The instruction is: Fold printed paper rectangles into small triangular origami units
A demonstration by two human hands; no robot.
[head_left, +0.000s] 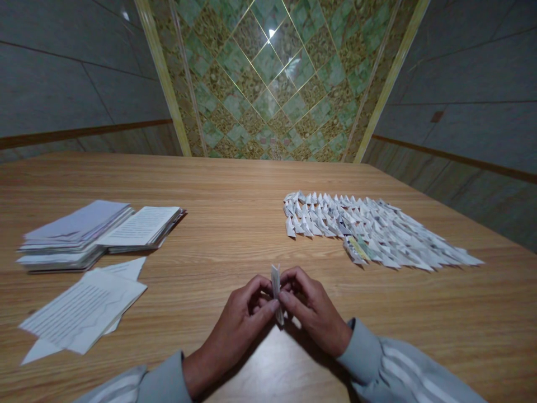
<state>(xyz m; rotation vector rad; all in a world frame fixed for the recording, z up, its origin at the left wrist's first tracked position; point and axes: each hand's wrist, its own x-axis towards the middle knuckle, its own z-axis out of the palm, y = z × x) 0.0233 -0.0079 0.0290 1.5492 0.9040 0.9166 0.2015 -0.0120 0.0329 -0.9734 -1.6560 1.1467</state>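
Both angled inward | left hand [239,313], right hand [315,311] | pinching folded paper [276,280]

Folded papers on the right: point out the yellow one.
The folded paper at the left end of the nearest row; a clear yellow patch sets it apart from the others, mostly white or grey.

At lower centre, the folded paper [275,275] is partly covered by the left grip [244,309] and the right grip [314,309]. Both sleeves [164,379] are cut off by the bottom edge, and the tabletop [235,235] by the left, right and bottom edges. Print [69,305] on the loose sheets [121,295] at lower left is too small to be read. At right, folded pieces [371,232] are partly hidden by their neighbours.
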